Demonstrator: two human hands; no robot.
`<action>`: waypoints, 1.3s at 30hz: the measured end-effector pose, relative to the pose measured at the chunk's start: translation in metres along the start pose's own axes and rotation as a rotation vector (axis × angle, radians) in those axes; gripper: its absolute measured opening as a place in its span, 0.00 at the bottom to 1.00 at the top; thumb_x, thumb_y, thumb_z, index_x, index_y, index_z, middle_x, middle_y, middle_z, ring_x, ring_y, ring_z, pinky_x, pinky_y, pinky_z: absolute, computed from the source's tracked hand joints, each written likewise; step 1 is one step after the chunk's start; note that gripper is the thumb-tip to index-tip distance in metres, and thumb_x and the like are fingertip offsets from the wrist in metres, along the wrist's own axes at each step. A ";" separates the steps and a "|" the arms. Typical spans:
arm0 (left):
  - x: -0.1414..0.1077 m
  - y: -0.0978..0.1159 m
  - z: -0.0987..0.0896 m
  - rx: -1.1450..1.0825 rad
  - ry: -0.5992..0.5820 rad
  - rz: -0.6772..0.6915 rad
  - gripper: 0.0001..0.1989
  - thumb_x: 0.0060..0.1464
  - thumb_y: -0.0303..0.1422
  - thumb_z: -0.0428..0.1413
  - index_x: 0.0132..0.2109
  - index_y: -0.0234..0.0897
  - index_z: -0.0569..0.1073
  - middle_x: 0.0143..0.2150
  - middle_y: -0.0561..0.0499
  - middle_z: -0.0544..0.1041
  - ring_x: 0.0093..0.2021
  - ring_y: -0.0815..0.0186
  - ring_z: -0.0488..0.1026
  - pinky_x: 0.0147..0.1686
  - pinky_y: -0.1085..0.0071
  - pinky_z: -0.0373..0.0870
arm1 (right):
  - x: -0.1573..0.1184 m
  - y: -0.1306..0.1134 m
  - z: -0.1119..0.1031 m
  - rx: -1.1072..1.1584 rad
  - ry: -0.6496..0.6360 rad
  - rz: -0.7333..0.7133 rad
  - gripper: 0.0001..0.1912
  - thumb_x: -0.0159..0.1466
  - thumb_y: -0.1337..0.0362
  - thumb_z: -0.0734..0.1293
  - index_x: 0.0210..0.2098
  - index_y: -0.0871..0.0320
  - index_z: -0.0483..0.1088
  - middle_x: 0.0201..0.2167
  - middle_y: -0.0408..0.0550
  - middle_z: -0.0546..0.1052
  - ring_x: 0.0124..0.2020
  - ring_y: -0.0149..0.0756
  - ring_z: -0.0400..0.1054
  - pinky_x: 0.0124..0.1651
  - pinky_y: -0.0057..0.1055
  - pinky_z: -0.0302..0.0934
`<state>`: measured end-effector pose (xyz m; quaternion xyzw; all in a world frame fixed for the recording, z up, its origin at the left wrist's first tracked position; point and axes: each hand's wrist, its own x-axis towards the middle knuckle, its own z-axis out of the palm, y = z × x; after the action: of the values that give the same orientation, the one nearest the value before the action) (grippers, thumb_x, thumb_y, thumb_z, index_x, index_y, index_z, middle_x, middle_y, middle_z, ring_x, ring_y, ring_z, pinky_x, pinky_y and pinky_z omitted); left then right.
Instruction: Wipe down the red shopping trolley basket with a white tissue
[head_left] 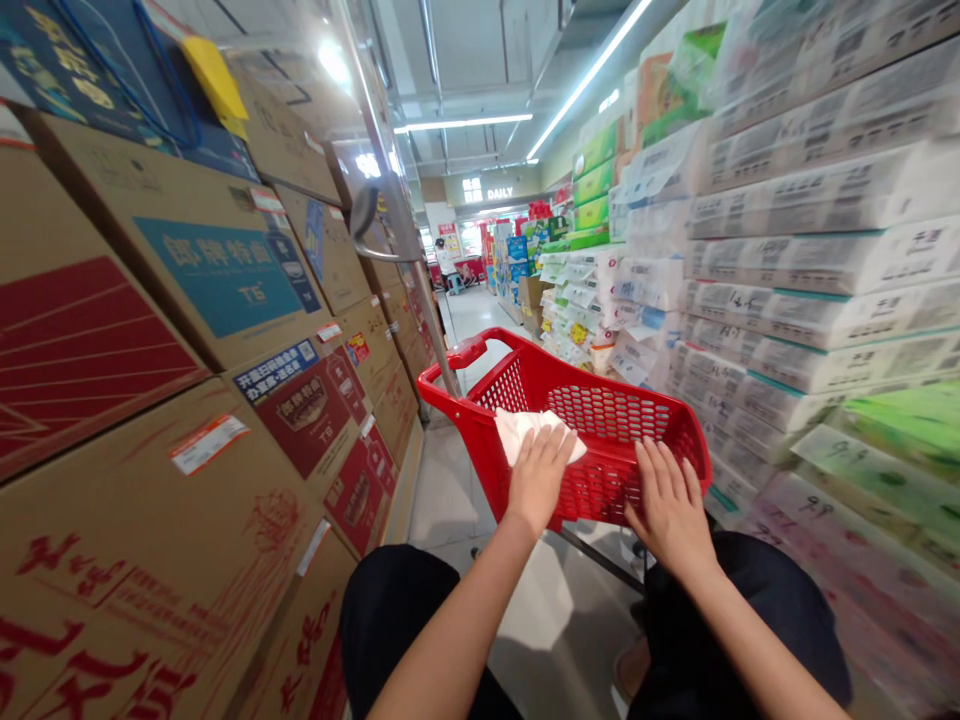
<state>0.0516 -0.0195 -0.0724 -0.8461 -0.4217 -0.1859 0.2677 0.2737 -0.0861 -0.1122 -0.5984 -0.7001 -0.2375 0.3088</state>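
Observation:
A red plastic shopping cart basket (592,400) with slotted walls stands right in front of my knees. My left hand (538,480) presses a white cloth (517,428) against the basket near its handle end, with the fingers laid over the cloth. At the other end of the basket, my right hand (673,505) rests on the red plastic. Its fingers are stretched out and slightly apart, the thumb off to the side, and nothing shows in it. The palms of both hands are hidden.
Stacked cardboard cartons (225,250) form a wall on the left. White paper packs (810,250) are piled high on the right. A metal pole (420,280) rises by the cart's red handle (469,352). Farther down the aisle is a person (446,262).

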 end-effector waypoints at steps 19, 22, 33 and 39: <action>-0.011 -0.071 -0.009 0.035 0.001 -0.118 0.29 0.68 0.24 0.44 0.74 0.41 0.57 0.76 0.49 0.55 0.76 0.61 0.49 0.74 0.52 0.50 | 0.028 -0.043 0.007 0.081 -0.065 -0.151 0.47 0.67 0.63 0.63 0.76 0.64 0.34 0.76 0.59 0.48 0.75 0.53 0.45 0.74 0.53 0.45; -0.011 -0.072 -0.010 0.029 -0.006 -0.027 0.29 0.68 0.24 0.44 0.73 0.42 0.57 0.76 0.50 0.57 0.76 0.62 0.52 0.74 0.54 0.51 | 0.026 -0.042 0.006 0.081 -0.055 -0.164 0.46 0.68 0.63 0.63 0.76 0.63 0.33 0.76 0.59 0.49 0.75 0.53 0.46 0.74 0.53 0.46; -0.003 -0.083 -0.017 0.033 0.044 -0.161 0.23 0.69 0.26 0.47 0.68 0.40 0.66 0.72 0.44 0.65 0.74 0.56 0.56 0.74 0.48 0.50 | 0.022 -0.038 0.004 0.059 -0.060 -0.156 0.45 0.69 0.62 0.62 0.76 0.63 0.32 0.76 0.58 0.49 0.75 0.51 0.45 0.74 0.51 0.46; 0.000 -0.102 -0.029 0.031 0.027 -0.141 0.23 0.70 0.26 0.44 0.68 0.41 0.66 0.71 0.45 0.66 0.72 0.57 0.60 0.75 0.47 0.45 | 0.021 -0.036 0.004 0.058 -0.057 -0.173 0.45 0.70 0.63 0.61 0.77 0.62 0.31 0.76 0.57 0.50 0.75 0.50 0.45 0.74 0.51 0.46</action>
<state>-0.0339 0.0135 -0.0194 -0.8076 -0.4793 -0.2090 0.2725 0.2362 -0.0754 -0.0987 -0.5328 -0.7644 -0.2260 0.2843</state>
